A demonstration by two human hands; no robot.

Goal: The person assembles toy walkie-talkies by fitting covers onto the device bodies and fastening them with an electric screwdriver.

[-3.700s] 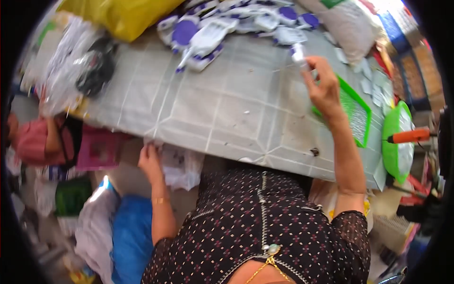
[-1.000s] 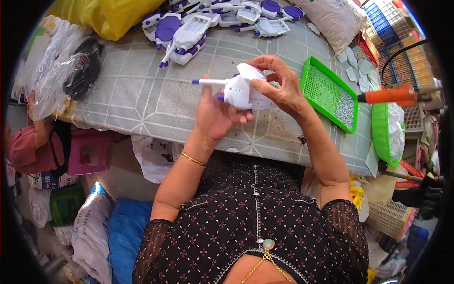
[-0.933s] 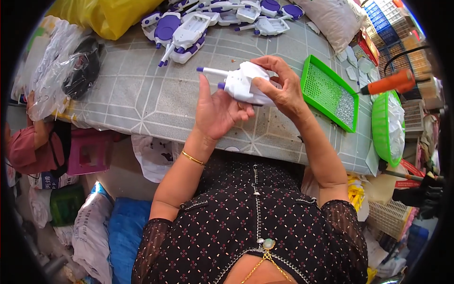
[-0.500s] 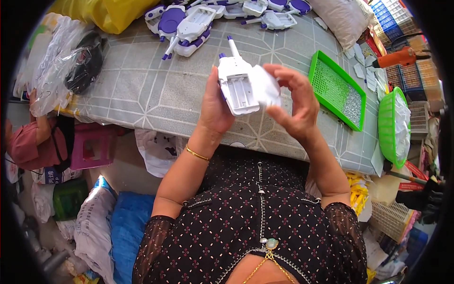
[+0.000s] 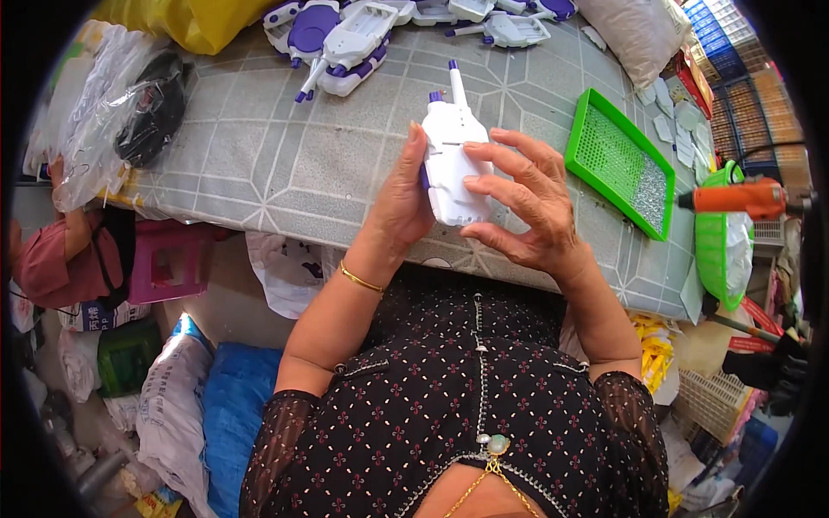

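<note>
My left hand (image 5: 404, 190) grips a white and purple toy walkie-talkie (image 5: 445, 123) above the table, its stubby antenna pointing away from me. Over the battery bay lies a white battery cover (image 5: 451, 180), which hides the compartment. On the cover's right side rest the fingertips of my right hand (image 5: 531, 194), with the thumb at its lower edge. Several more white and purple toy walkie-talkies (image 5: 350, 43) are heaped at the far side of the table, some with bare battery bays facing up.
A green tray (image 5: 617, 160) holding small silvery screws sits to the right on the grey patterned table (image 5: 328, 173). Beyond it are loose white covers (image 5: 678, 129), an orange electric screwdriver (image 5: 734, 199) and a green basket (image 5: 710, 233). Clear plastic bags (image 5: 104, 112) lie left, near another person's arm (image 5: 76, 237).
The battery cover has gone from my right hand's grasp beside the toy walkie-talkie onto its back, covering the bay. Both hands have shifted slightly. The orange screwdriver appears lower.
</note>
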